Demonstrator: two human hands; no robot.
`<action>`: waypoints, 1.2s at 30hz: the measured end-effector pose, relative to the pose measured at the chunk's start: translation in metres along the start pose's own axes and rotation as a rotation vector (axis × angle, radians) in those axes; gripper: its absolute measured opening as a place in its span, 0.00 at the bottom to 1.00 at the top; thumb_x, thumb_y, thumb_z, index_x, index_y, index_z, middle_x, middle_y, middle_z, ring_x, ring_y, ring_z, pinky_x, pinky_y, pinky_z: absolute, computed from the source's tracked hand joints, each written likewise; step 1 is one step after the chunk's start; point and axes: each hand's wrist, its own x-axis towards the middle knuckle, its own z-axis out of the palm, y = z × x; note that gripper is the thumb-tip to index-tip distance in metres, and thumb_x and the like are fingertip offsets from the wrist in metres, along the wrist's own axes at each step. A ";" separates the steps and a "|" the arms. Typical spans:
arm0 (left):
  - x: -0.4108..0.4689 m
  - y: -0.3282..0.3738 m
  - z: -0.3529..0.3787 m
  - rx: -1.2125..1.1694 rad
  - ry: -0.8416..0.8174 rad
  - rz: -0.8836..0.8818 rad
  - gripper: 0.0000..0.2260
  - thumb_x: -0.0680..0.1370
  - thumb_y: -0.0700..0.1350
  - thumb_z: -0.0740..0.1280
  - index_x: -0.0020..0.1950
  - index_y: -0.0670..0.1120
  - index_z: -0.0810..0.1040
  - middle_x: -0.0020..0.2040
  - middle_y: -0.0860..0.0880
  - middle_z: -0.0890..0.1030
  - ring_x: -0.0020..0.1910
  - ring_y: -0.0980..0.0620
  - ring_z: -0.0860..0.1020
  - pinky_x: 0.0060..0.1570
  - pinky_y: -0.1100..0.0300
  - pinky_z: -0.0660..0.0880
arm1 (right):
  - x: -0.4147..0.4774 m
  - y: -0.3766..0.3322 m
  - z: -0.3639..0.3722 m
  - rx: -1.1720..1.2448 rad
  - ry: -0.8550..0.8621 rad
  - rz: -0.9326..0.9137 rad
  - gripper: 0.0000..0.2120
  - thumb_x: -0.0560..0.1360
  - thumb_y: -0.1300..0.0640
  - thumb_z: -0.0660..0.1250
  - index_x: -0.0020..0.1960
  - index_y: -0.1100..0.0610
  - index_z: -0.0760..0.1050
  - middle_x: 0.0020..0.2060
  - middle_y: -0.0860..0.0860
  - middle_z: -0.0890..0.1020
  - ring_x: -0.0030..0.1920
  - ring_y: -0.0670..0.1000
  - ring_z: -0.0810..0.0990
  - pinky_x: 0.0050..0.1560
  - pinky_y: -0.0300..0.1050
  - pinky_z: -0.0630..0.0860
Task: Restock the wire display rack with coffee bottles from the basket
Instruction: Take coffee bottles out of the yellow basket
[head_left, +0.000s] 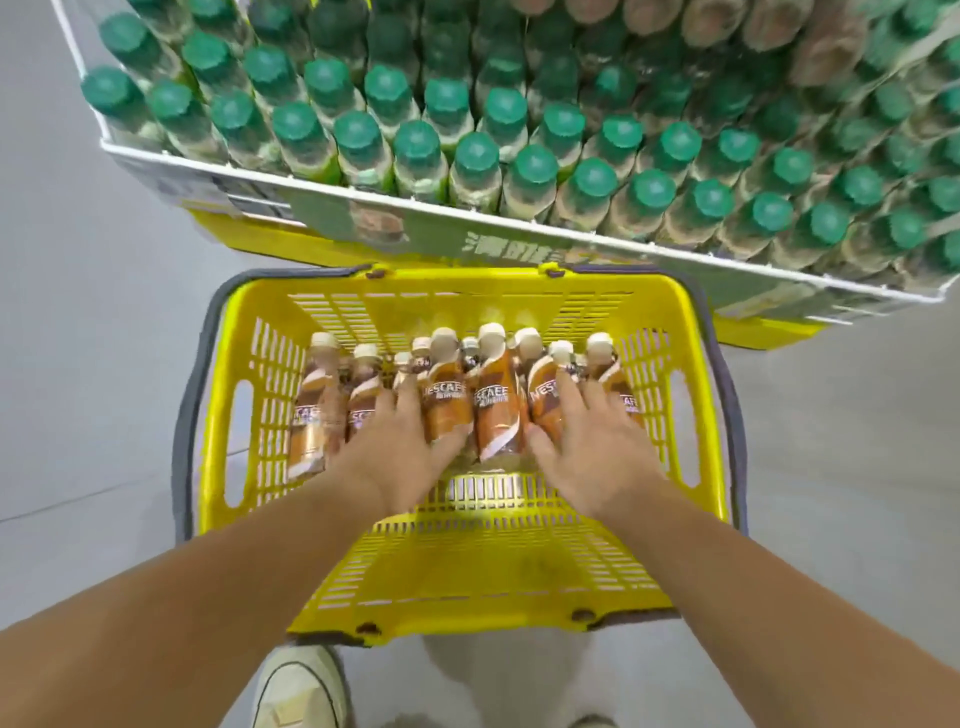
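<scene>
Yellow slotted plastic shopping basket (249, 364) with grey handles sits on the pale grey floor (78, 364), and everything else is placed relative to it. Inside it, toward its far end, lie the brown-and-orange labelled coffee bottles with cream caps (496, 400), approx. ten of them (some are half hidden, so the count is loose), caps pointing to the basket's far wall. The near half of the basket floor is bare mesh.

Both bare arms reach into the basket from its near side. Left hand (395, 447) is spread flat, fingers apart, lying over bottles in the left-centre of the pile; right hand (592, 441) is likewise splayed, resting on bottles at the right-centre. Neither hand is wrapped round a bottle; one orange bottle lies between the two hands. Motion blur softens the fingertips, so exact contact w/ individual bottles is hard to call.

Beyond the basket's far rim, higher up, is the white wire display rack (363, 195), packed w/ rows of green-capped bottles (535, 166), plus some brown-capped bottles (727, 21) at its far right. A pale canvas shoe (301, 686) shows just behind the basket's near edge.
</scene>
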 end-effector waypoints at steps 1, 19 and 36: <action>0.006 0.001 0.002 -0.061 0.000 -0.016 0.40 0.77 0.68 0.62 0.81 0.48 0.55 0.76 0.41 0.62 0.75 0.39 0.66 0.70 0.45 0.64 | 0.009 0.000 0.001 0.014 -0.011 0.015 0.34 0.79 0.40 0.57 0.79 0.57 0.55 0.69 0.58 0.69 0.68 0.61 0.68 0.65 0.55 0.68; -0.043 0.049 -0.061 -0.333 0.148 -0.097 0.13 0.64 0.53 0.76 0.44 0.50 0.79 0.36 0.55 0.81 0.35 0.59 0.76 0.30 0.65 0.67 | -0.016 -0.025 -0.079 0.314 0.113 0.126 0.22 0.67 0.49 0.75 0.56 0.54 0.72 0.50 0.53 0.80 0.51 0.58 0.78 0.47 0.50 0.76; -0.330 0.208 -0.345 -0.456 0.463 0.187 0.13 0.65 0.45 0.76 0.43 0.51 0.76 0.36 0.50 0.82 0.32 0.56 0.80 0.26 0.66 0.73 | -0.216 -0.100 -0.467 0.460 0.385 -0.058 0.18 0.65 0.52 0.72 0.50 0.51 0.69 0.44 0.49 0.77 0.46 0.55 0.76 0.42 0.50 0.73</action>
